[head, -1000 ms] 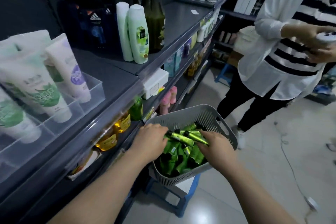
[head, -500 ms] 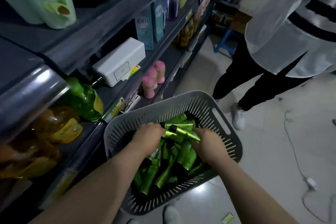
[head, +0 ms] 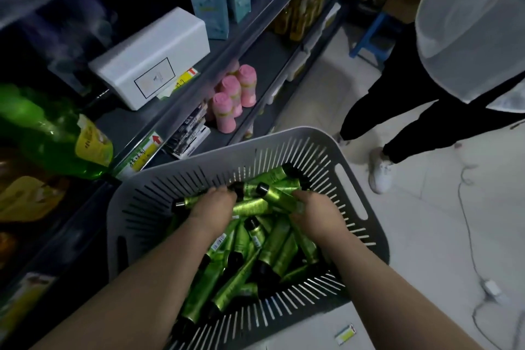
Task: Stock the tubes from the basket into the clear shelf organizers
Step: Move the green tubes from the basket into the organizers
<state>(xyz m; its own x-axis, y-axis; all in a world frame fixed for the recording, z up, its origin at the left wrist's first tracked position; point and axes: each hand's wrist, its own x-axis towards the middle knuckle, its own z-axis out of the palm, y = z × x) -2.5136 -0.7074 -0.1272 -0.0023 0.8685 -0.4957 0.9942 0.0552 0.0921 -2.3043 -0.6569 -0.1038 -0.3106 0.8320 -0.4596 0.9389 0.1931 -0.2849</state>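
Grey plastic basket (head: pixel 284 135) w/ slotted walls & a cut-out handle slot, holding a heap of shiny green tubes (head: pixel 272 253) w/ black caps, lying criss-cross. A few tubes are bunched approx. horizontal between the fingers of the left hand (head: pixel 216 203) & right hand (head: pixel 315 214). The rest lie loose below the fingers.
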